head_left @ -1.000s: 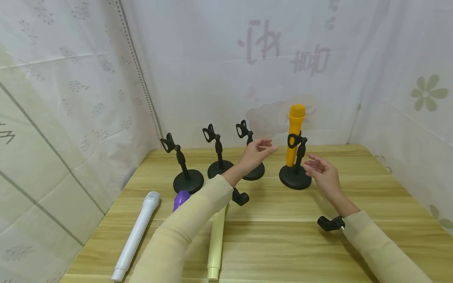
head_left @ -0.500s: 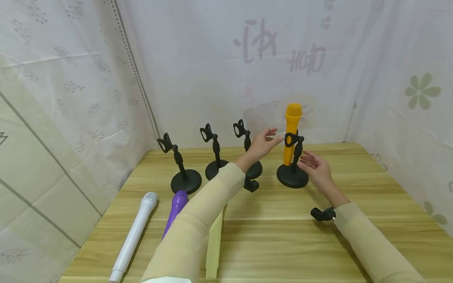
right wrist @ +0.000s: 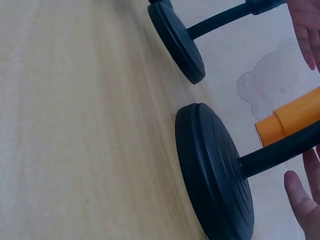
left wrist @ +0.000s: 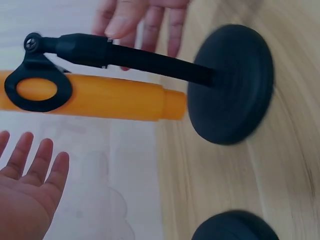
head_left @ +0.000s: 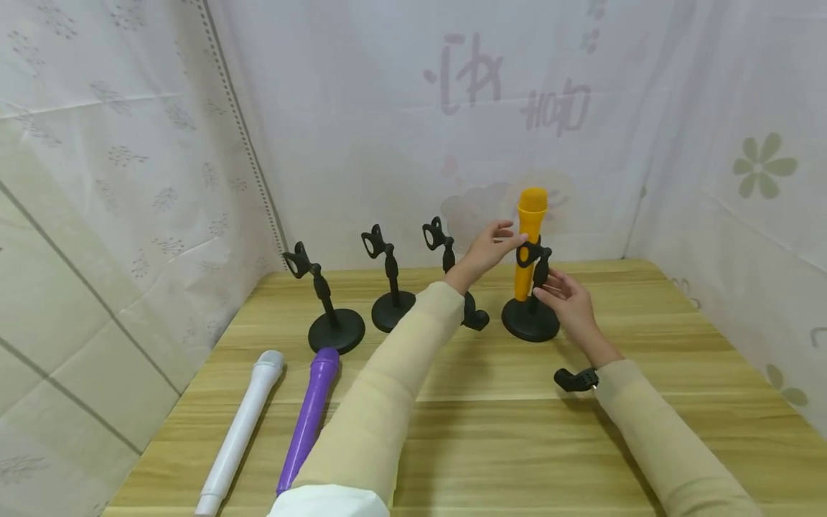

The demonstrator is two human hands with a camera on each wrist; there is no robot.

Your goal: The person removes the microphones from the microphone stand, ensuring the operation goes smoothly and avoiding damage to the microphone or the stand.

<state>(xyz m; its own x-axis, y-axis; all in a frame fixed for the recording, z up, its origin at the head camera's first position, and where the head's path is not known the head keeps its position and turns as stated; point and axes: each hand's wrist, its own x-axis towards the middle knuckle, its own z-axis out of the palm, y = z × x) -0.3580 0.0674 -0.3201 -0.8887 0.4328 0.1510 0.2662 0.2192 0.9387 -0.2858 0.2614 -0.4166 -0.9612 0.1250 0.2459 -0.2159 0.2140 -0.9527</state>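
Observation:
An orange microphone [head_left: 522,280] stands nearly upright in the clip of the rightmost black microphone stand [head_left: 531,321]. My left hand [head_left: 486,251] is just left of the microphone, fingers extended; in the left wrist view a gap separates them from its body [left wrist: 120,95]. On the other side, my right hand [head_left: 571,305] is close beside the stand's post, thumb and fingers spread. From the right wrist view, the right thumb [right wrist: 299,197] sits apart from the post [right wrist: 280,154]. Neither hand grips anything.
Three more stands with vacant clips, the left one [head_left: 336,330], the middle one [head_left: 393,310] and one [head_left: 436,233] partly behind my left arm, line the table's back. A white microphone [head_left: 239,434] and a purple microphone [head_left: 309,420] lie at front left. My left sleeve mostly covers a pale yellow microphone.
My left hand has moved right and slightly up towards the orange microphone. The right hand has shifted left, closer to the stand's post. More of the purple microphone shows.

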